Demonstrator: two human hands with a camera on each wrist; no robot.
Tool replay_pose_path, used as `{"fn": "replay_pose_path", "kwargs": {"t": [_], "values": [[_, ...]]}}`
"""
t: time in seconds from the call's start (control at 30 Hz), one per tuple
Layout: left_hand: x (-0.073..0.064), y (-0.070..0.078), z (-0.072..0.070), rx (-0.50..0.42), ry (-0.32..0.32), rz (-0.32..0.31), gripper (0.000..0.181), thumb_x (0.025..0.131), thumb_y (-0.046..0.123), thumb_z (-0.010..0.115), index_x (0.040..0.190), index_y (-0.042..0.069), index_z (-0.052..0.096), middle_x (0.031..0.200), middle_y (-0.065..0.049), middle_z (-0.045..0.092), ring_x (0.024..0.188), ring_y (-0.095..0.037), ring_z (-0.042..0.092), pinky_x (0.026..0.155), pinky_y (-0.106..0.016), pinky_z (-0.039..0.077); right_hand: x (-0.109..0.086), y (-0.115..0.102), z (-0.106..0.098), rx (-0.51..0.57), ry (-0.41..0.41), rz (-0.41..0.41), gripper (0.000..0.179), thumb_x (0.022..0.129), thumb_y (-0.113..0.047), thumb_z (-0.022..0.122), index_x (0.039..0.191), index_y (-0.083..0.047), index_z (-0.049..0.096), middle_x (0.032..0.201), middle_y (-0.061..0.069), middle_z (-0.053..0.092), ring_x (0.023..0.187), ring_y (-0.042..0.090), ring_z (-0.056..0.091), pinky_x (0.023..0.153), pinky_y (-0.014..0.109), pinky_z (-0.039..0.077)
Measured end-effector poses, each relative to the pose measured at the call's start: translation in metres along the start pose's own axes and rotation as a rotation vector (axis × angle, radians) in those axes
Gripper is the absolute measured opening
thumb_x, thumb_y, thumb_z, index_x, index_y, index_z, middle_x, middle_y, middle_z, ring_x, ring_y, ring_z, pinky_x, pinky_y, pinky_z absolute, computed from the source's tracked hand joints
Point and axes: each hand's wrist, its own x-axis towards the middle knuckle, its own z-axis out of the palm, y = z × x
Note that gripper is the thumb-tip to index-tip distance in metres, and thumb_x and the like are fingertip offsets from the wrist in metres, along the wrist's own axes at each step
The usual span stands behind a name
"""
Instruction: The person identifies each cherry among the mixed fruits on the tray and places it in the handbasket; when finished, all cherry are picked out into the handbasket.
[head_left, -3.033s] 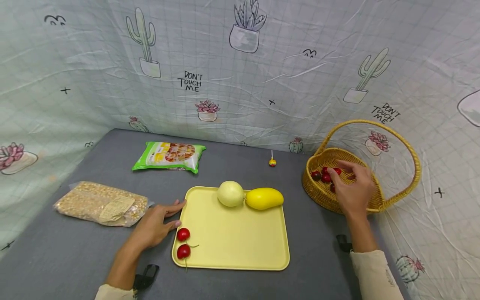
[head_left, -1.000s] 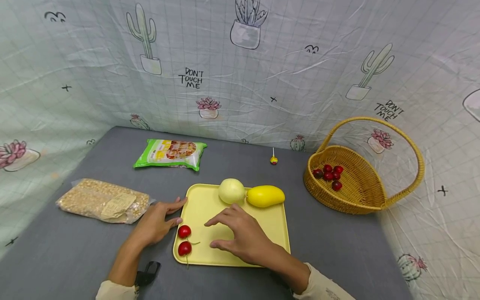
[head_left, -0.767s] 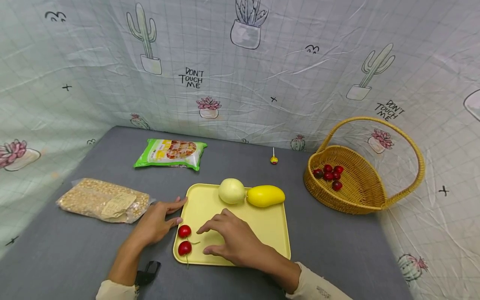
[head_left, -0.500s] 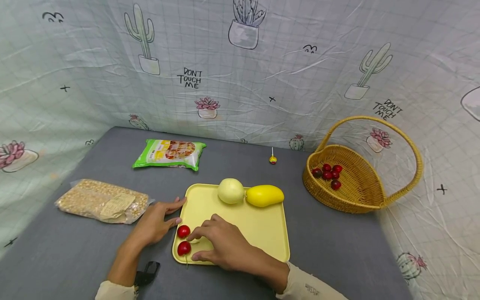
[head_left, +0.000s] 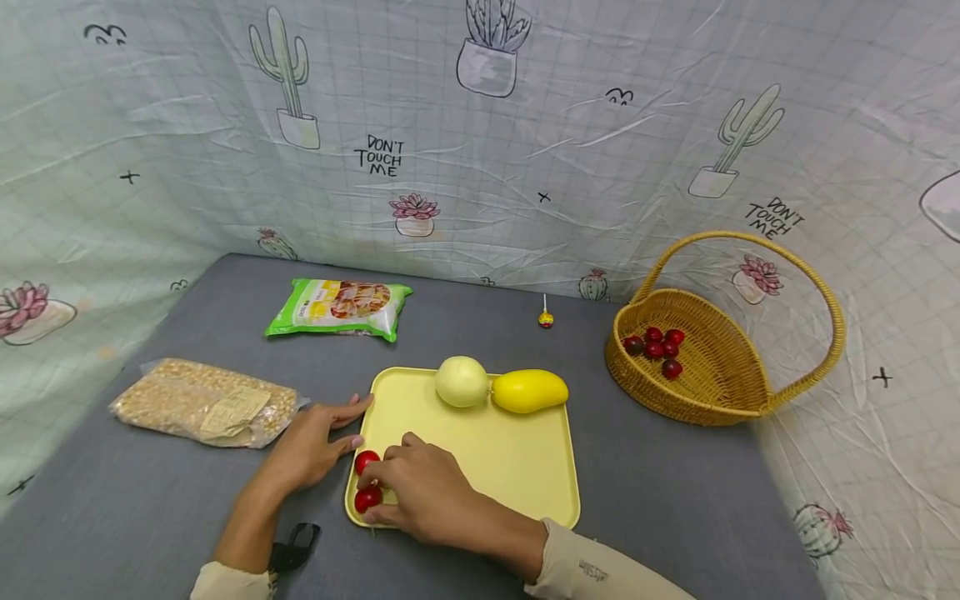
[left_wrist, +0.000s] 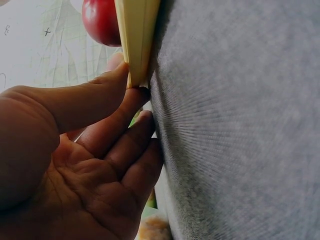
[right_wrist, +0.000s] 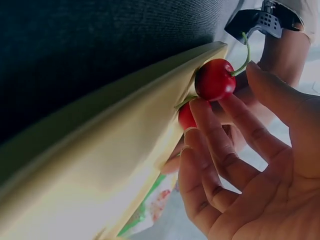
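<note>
On the left side of the pale yellow tray lie two red cherries, a nearer cherry and a farther cherry. My right hand reaches over the tray with its thumb and index finger on either side of the nearer cherry. In the right wrist view the fingertips are right at this cherry, whose green stem curves up, while the thumb stands a little apart. My left hand touches the tray's left edge with thumb and fingertips, its thumb against the rim in the left wrist view.
A pale round fruit and a yellow mango lie at the tray's back. To the right stands a handled wicker basket holding several cherries. A bag of kernels, a green-edged packet and a lollipop lie around.
My right hand has left the basket and crossed over the tray to the left, coming down around the nearer cherry. My left hand keeps its place at the tray's edge.
</note>
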Motion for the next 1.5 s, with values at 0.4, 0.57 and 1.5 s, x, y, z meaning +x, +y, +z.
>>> {"fn": "replay_pose_path", "kwargs": {"t": [0.4, 0.57, 1.5], "values": [[0.000, 0.000, 0.000, 0.005, 0.006, 0.015, 0.061, 0.094, 0.013, 0.080, 0.152, 0.010, 0.060, 0.151, -0.025, 0.058, 0.142, -0.049, 0.053, 0.111, -0.070, 0.045, 0.003, 0.000, 0.004, -0.059, -0.012, 0.004, 0.021, 0.087, -0.037, 0.089, 0.105, -0.037, 0.078, 0.088, -0.016, 0.066, 0.078, 0.005, 0.044, 0.055, 0.016, 0.035], [0.000, 0.000, 0.000, 0.001, 0.010, 0.015, 0.061, 0.094, 0.012, 0.080, 0.152, 0.010, 0.060, 0.151, -0.025, 0.058, 0.142, -0.049, 0.053, 0.112, -0.070, 0.045, 0.002, -0.001, 0.005, -0.055, -0.012, -0.002, 0.021, 0.086, -0.034, 0.091, 0.102, -0.035, 0.078, 0.091, -0.016, 0.070, 0.077, 0.005, 0.045, 0.055, 0.015, 0.034], [0.000, 0.002, 0.000, -0.001, 0.006, 0.010, 0.063, 0.094, 0.010, 0.079, 0.153, 0.009, 0.058, 0.152, -0.025, 0.056, 0.143, -0.048, 0.052, 0.114, -0.069, 0.043, -0.032, 0.053, -0.029, 0.207, 0.059, 0.095, 0.026, 0.090, -0.028, 0.087, 0.114, -0.029, 0.076, 0.104, -0.015, 0.073, 0.100, 0.004, 0.054, 0.076, 0.017, 0.048]]}}
